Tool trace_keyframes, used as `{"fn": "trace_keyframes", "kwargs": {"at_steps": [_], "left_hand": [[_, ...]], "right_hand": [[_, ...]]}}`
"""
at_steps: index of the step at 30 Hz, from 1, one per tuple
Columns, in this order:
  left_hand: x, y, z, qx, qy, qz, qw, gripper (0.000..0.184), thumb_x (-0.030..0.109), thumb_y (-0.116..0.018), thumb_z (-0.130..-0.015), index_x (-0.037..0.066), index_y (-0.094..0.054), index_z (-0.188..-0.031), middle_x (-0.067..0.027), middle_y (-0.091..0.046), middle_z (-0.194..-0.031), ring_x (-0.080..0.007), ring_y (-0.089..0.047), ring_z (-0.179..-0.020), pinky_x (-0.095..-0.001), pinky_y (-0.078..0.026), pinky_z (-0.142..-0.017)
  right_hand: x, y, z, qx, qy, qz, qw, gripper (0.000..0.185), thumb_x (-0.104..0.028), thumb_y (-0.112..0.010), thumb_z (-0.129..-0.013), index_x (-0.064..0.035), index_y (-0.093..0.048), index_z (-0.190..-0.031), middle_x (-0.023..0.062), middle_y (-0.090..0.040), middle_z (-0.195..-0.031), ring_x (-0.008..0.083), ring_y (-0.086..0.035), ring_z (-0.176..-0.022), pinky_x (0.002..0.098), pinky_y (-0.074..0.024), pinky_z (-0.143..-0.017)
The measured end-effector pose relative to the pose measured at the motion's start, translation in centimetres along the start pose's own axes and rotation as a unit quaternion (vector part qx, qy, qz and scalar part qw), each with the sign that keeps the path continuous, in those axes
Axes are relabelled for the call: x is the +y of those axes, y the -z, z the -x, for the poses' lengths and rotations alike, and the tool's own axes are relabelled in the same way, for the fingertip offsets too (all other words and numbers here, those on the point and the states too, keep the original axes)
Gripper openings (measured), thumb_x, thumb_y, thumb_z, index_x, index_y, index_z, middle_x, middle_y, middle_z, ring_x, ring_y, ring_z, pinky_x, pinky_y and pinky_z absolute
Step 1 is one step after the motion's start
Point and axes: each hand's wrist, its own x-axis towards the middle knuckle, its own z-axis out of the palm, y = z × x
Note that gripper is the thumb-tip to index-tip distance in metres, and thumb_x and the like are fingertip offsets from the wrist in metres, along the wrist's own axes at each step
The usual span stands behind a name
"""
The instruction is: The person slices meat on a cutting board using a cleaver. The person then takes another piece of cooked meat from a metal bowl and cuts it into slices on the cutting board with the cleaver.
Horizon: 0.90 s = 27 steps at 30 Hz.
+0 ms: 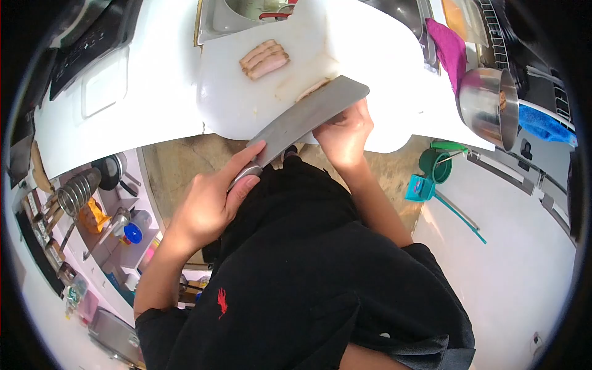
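Observation:
A wide-bladed knife (308, 117) lies slanted across the near part of the white cutting board (222, 92). My left hand (213, 200) is closed round its handle, with the index finger laid along the blade. On the other side, my right hand (346, 132) is curled against the blade near its far end; the blade hides part of its fingers and whatever they hold. A thin strip of meat (312, 89) shows along the blade's upper edge. Farther up the board, several slices of meat (265, 60) lie side by side.
A sink (216, 28) with a bowl and red-handled item is beyond the board. To the right are a purple cloth (449, 52), a metal pot (487, 105) and a blue cloth (542, 123). A black appliance (92, 46) stands left. Shelves are at lower left, a green bin (433, 165) at lower right.

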Motion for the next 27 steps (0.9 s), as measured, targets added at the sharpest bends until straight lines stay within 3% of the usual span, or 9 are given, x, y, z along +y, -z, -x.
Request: {"fn": "trace_keyframes", "kwargs": {"at_steps": [4,7,10,13,22,25,27], "left_hand": [[0.9,0.5,-0.6,-0.029,0.033,0.0,0.999,0.042,0.022,-0.05,-0.098,0.013,-0.048,-0.139,-0.027,-0.063,-0.107,-0.0494,-0.057,-0.1,-0.0367,-0.047,-0.086],[1.6,1.3,-1.5,-0.067,0.066,0.001,0.996,0.041,0.021,-0.049,-0.099,0.012,-0.048,-0.139,-0.0268,-0.063,-0.109,-0.049,-0.057,-0.102,-0.0384,-0.047,-0.087],[1.5,1.3,-2.1,-0.059,0.028,0.001,0.998,0.041,0.022,-0.048,-0.099,0.011,-0.048,-0.139,-0.0269,-0.063,-0.105,-0.0473,-0.059,-0.1,-0.0376,-0.047,-0.086],[0.9,0.8,-3.2,-0.031,-0.046,-0.004,0.998,0.04,0.023,-0.046,-0.1,0.01,-0.048,-0.138,-0.026,-0.063,-0.095,-0.0442,-0.063,-0.09,-0.0362,-0.046,-0.082],[2.5,1.4,-5.1,-0.084,-0.002,-0.002,0.997,0.04,0.024,-0.045,-0.101,0.009,-0.048,-0.138,-0.0217,-0.057,-0.076,-0.0326,-0.05,-0.066,-0.0347,-0.046,-0.076],[0.3,1.4,-3.5,-0.04,-0.05,-0.009,0.998,0.044,0.029,-0.045,-0.1,0.009,-0.047,-0.14,-0.0167,-0.054,-0.07,-0.026,-0.049,-0.062,-0.0326,-0.045,-0.071],[0.6,2.8,-2.0,-0.077,0.022,-0.006,0.997,0.047,0.032,-0.044,-0.099,0.008,-0.047,-0.14,-0.0141,-0.052,-0.068,-0.0226,-0.049,-0.063,-0.0322,-0.044,-0.07]], "right_hand": [[-0.3,-0.1,-0.2,0.001,-0.004,-0.006,1.0,0.044,0.006,-0.077,-0.057,-0.0013,-0.067,-0.099,0.0134,-0.064,-0.104,0.03,-0.065,-0.094,0.0346,-0.0534,-0.079],[-0.3,-0.2,-0.3,-0.002,-0.011,-0.015,1.0,0.044,0.007,-0.077,-0.056,-0.0013,-0.067,-0.098,0.0137,-0.064,-0.104,0.0312,-0.064,-0.095,0.0353,-0.0532,-0.08],[0.0,-0.4,-0.3,0.001,0.005,-0.013,1.0,0.044,0.007,-0.077,-0.055,-0.0016,-0.068,-0.097,0.0138,-0.064,-0.104,0.0317,-0.063,-0.095,0.0362,-0.0528,-0.081],[0.0,-0.4,-0.1,0.007,0.011,-0.012,1.0,0.044,0.006,-0.077,-0.054,-0.0021,-0.069,-0.096,0.0134,-0.063,-0.105,0.0315,-0.062,-0.097,0.0371,-0.0527,-0.081],[0.6,-0.6,0.2,0.001,-0.003,-0.01,1.0,0.042,-0.004,-0.081,-0.053,-0.0013,-0.068,-0.094,0.0124,-0.06,-0.103,0.0328,-0.056,-0.095,0.039,-0.0504,-0.082],[0.5,-0.8,0.1,0.001,-0.006,-0.013,1.0,0.04,-0.003,-0.081,-0.054,-0.0004,-0.068,-0.092,0.0126,-0.06,-0.103,0.0323,-0.057,-0.096,0.0383,-0.0504,-0.082],[0.5,-0.6,0.1,0.0,-0.008,-0.01,1.0,0.038,-0.002,-0.08,-0.055,0.0001,-0.068,-0.092,0.0126,-0.06,-0.103,0.032,-0.057,-0.096,0.0381,-0.0505,-0.082]]}}
